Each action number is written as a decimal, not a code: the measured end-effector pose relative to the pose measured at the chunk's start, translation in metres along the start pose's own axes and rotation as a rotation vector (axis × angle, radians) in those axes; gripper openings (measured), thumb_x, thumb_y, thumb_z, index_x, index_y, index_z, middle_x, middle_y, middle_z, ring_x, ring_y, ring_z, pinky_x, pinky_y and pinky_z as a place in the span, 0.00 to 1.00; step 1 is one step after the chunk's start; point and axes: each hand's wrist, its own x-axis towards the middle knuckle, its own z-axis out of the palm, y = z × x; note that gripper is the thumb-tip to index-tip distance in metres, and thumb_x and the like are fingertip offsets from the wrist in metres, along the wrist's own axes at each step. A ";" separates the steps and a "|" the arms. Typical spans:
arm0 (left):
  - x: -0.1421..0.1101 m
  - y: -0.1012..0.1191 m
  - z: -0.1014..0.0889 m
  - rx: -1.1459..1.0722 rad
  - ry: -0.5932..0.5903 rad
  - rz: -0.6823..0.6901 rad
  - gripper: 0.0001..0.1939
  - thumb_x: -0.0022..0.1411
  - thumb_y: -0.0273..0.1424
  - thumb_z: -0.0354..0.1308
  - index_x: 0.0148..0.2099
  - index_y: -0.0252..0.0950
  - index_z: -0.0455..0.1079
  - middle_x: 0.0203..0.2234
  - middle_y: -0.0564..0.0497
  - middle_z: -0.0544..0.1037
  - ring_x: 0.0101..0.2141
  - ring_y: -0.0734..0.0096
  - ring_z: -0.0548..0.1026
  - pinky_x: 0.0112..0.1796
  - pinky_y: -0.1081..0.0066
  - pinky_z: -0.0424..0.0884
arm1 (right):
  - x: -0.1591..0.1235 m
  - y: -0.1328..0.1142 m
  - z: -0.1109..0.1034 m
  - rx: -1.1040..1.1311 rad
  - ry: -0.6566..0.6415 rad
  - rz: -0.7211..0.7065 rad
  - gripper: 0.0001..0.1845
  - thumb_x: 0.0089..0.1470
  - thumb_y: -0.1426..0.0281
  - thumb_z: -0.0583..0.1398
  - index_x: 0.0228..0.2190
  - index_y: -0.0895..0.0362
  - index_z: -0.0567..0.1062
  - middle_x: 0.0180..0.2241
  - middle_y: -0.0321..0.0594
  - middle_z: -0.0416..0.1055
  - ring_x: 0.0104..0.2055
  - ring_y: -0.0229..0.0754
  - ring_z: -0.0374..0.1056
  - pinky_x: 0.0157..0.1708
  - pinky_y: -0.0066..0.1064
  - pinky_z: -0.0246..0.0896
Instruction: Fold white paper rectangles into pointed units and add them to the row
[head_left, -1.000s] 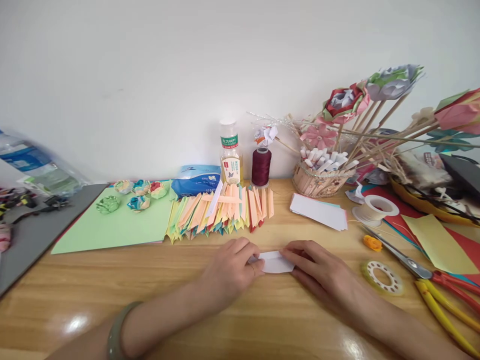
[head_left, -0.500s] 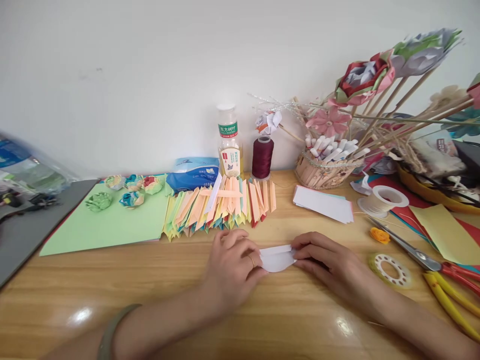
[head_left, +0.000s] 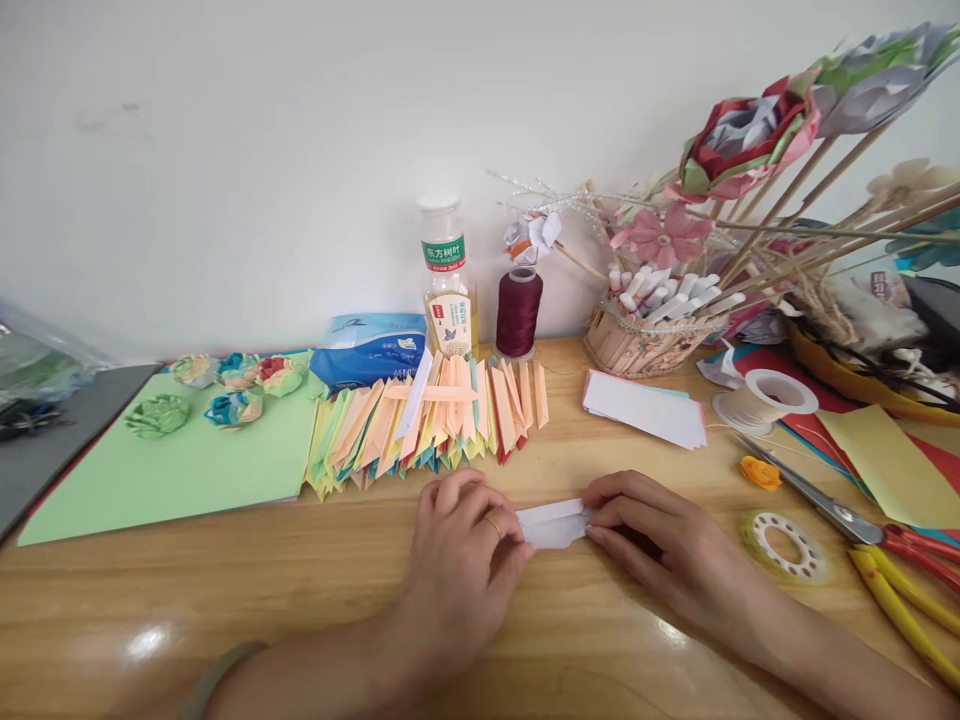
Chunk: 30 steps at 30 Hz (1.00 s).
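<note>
White paper strip (head_left: pixel 553 526) between hands, well out from back edge of desk (head_left: pixel 330 575). Left hand (head_left: pixel 466 560): fingers clamped on left end. Right hand (head_left: pixel 670 545): fingertips pinching right end.

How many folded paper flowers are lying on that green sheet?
5. Back row, left to right: pale flower, blue flower, red flower. Front row: green flower, blue-cream flower. The tissue pack could hide more.

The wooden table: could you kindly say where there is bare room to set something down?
A broad patch of bare table lies between the green sheet and the left forearm, another between it and the right forearm. The right is crowded with scissors, tape roll and white spool, the back middle with folded papers.
</note>
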 end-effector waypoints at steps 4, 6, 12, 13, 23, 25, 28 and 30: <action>0.004 0.002 -0.001 0.057 -0.069 -0.051 0.07 0.59 0.23 0.54 0.29 0.36 0.65 0.30 0.53 0.72 0.41 0.62 0.64 0.43 0.58 0.58 | 0.003 -0.004 -0.001 -0.003 -0.012 0.030 0.08 0.58 0.74 0.52 0.30 0.55 0.69 0.36 0.41 0.66 0.37 0.40 0.66 0.35 0.31 0.64; 0.006 0.003 -0.002 0.096 -0.105 -0.070 0.06 0.59 0.23 0.54 0.29 0.36 0.65 0.31 0.53 0.72 0.40 0.63 0.65 0.42 0.58 0.58 | 0.005 -0.006 0.001 -0.034 0.011 0.054 0.08 0.57 0.74 0.52 0.28 0.55 0.67 0.34 0.41 0.65 0.36 0.40 0.65 0.34 0.33 0.64; 0.013 0.007 -0.002 0.182 -0.150 -0.102 0.06 0.55 0.22 0.55 0.27 0.35 0.63 0.29 0.53 0.71 0.39 0.63 0.64 0.42 0.58 0.57 | 0.010 -0.009 0.009 -0.160 0.056 0.100 0.08 0.53 0.77 0.53 0.24 0.55 0.63 0.30 0.40 0.63 0.34 0.43 0.61 0.33 0.38 0.62; 0.014 0.007 -0.002 0.189 -0.147 -0.099 0.06 0.55 0.22 0.54 0.27 0.35 0.63 0.29 0.53 0.71 0.39 0.63 0.64 0.43 0.58 0.57 | 0.011 -0.008 0.010 -0.170 0.058 0.103 0.08 0.52 0.77 0.53 0.24 0.55 0.62 0.30 0.40 0.62 0.34 0.44 0.61 0.33 0.38 0.62; 0.016 0.005 -0.002 0.134 -0.152 -0.112 0.06 0.53 0.21 0.54 0.26 0.35 0.62 0.29 0.53 0.71 0.40 0.63 0.64 0.43 0.59 0.59 | 0.011 -0.009 -0.001 -0.082 -0.051 0.092 0.09 0.57 0.73 0.50 0.27 0.55 0.66 0.35 0.43 0.63 0.39 0.45 0.60 0.39 0.41 0.62; 0.015 0.005 -0.003 0.112 -0.150 -0.102 0.06 0.54 0.21 0.54 0.27 0.35 0.62 0.29 0.53 0.71 0.40 0.62 0.64 0.43 0.59 0.59 | 0.010 -0.009 -0.002 -0.100 -0.062 0.094 0.09 0.57 0.73 0.50 0.26 0.55 0.65 0.36 0.43 0.63 0.40 0.46 0.61 0.39 0.41 0.62; 0.015 0.004 -0.004 0.099 -0.157 -0.097 0.07 0.54 0.22 0.54 0.27 0.35 0.62 0.29 0.53 0.71 0.40 0.62 0.64 0.42 0.58 0.59 | 0.009 -0.008 0.001 -0.180 -0.048 0.086 0.09 0.57 0.73 0.50 0.26 0.55 0.64 0.39 0.45 0.63 0.41 0.47 0.60 0.40 0.44 0.61; 0.016 0.004 -0.003 0.107 -0.166 -0.095 0.07 0.54 0.21 0.54 0.27 0.36 0.62 0.29 0.53 0.71 0.40 0.62 0.64 0.42 0.58 0.59 | 0.008 -0.007 0.004 -0.229 -0.025 0.083 0.07 0.56 0.74 0.51 0.26 0.54 0.64 0.40 0.45 0.63 0.42 0.48 0.60 0.40 0.45 0.61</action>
